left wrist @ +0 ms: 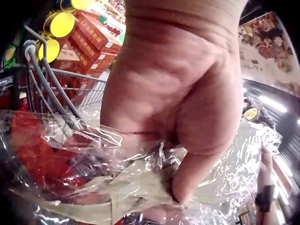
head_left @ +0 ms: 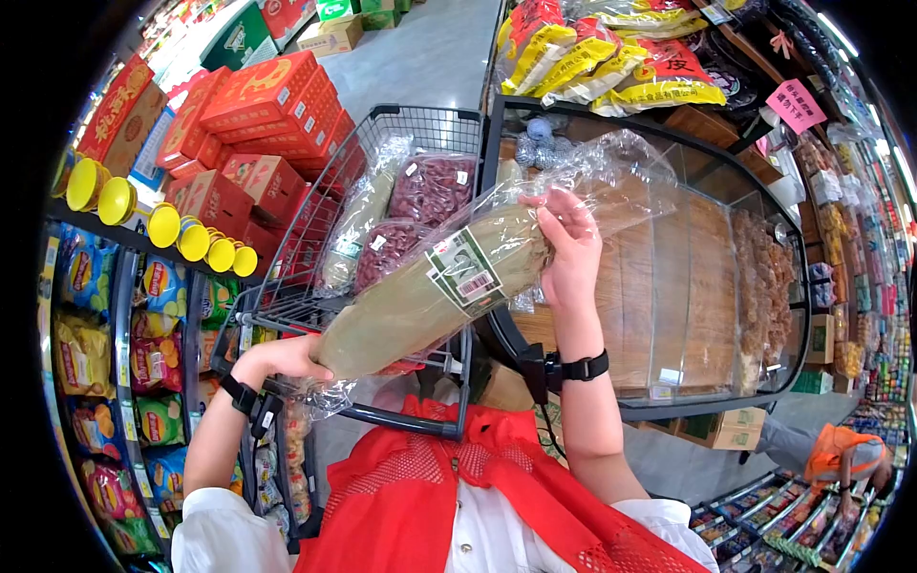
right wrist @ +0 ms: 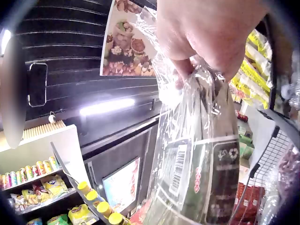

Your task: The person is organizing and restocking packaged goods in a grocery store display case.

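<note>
A long pale-green packet in clear plastic (head_left: 401, 320), with a green and white barcode label (head_left: 464, 271), is held slantwise above the shopping cart. Its lower left end is pinched by the left hand (head_left: 287, 357), thumb on the near side. At the upper right end the right hand (head_left: 570, 246) grips the plastic, and loose clear wrap spreads beyond it. In the right wrist view the fingers of the right hand (right wrist: 211, 37) bunch the wrap above the label (right wrist: 178, 171). The left wrist view shows the left hand (left wrist: 168, 93) with its fingertips at the crinkled plastic (left wrist: 136, 187).
The cart (head_left: 425, 119) holds another long wrapped packet (head_left: 368, 220) and dark red packs (head_left: 432, 189). A wood-based display bin (head_left: 659, 286) stands at right, red boxes (head_left: 263, 100) and snack bags (head_left: 91, 353) at left. A person in an orange vest (head_left: 841, 451) bends at lower right.
</note>
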A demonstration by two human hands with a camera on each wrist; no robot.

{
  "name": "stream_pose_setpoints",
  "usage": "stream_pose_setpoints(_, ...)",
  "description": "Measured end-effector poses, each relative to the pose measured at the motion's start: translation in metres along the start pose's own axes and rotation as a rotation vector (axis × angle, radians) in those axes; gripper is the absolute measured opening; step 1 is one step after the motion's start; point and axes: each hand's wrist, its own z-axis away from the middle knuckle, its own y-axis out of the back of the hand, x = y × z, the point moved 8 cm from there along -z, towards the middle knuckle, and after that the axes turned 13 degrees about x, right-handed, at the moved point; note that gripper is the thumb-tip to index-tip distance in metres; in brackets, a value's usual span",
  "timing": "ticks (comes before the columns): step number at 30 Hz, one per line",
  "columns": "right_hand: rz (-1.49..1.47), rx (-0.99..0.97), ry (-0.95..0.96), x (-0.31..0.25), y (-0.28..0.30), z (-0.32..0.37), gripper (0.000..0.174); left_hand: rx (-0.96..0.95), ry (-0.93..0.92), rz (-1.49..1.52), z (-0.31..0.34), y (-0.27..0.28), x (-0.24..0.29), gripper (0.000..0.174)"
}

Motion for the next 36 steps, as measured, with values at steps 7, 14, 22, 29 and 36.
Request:
stream_pose_setpoints(7,0.019,0.279,0.109,-0.002,0.032,-0.003,0.029,-0.008,0.122,0.085,0.014,0.02,0.013,0.036)
stream_pose_setpoints(14,-0.022,0.372,0.025,-0.016,0.155,-0.008,0.031,0.418,-0.074,0.391,0.049,0.059,0.053,0.028)
stream_pose_setpoints(22,-0.071,0.484,-0.057,0.003,0.242,0.029,0.03,0.595,-0.238,0.488,0.066,0.049,0.095,0.021)
stream_pose_setpoints(29,-0.166,0.542,-0.102,0.008,0.265,0.042,0.026,0.685,-0.285,0.386,0.075,0.041,0.12,0.017)
stream_pose_setpoints(36,0.094,0.645,0.18,-0.018,0.122,0.052,0.018,1.432,-0.717,-0.172,0.1,0.111,0.177,0.037)
